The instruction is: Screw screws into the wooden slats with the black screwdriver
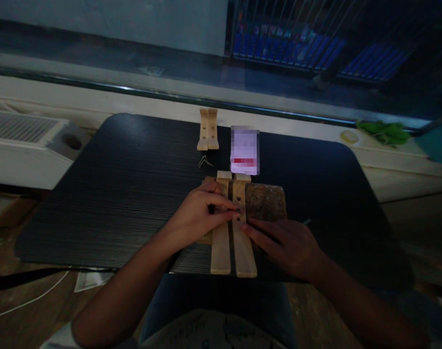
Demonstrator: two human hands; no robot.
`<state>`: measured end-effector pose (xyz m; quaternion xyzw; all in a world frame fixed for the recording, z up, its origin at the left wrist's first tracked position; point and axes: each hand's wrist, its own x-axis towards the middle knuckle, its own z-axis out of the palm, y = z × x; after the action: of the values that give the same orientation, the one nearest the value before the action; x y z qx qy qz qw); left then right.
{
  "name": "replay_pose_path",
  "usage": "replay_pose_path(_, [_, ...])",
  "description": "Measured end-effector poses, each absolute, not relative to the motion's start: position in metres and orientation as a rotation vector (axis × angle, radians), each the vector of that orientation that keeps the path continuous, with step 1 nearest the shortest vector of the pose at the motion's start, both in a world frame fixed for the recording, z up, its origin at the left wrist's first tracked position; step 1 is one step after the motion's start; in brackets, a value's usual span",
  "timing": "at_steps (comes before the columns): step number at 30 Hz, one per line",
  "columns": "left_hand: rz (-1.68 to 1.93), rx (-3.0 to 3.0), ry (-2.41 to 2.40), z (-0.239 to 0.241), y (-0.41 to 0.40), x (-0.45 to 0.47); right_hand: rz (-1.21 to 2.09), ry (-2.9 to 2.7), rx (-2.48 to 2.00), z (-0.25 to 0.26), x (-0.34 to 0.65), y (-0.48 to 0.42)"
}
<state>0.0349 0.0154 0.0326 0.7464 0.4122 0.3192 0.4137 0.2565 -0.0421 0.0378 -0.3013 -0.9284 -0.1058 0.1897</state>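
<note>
Two long pale wooden pieces (245, 257) lie side by side in front of me, across a rough brown wood block (266, 201). The right-hand piece shows several dark holes along its middle. My left hand (202, 208) reaches over the left piece, thumb and finger pinched together at a hole in the right piece. Whatever is in that pinch is too small to make out. With its fingertips, my right hand (288, 242) grips the right edge of the same wooden piece, just below the holes.
Further back on the dark table (133, 194) stands a pair of shorter wooden pieces (208, 130) with holes. Small metal screws (205, 161) lie before them. A phone with a lit, blurred screen (244, 151) is beside them. Behind the table runs a window sill (162, 104); a radiator (27, 135) is left.
</note>
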Motion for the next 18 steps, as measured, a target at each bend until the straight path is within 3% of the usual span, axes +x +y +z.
replay_pose_path(18, [0.819,1.969,1.137,0.0401,0.0205,0.0248,-0.296,-2.489,-0.813,0.0274,0.2542,-0.0405])
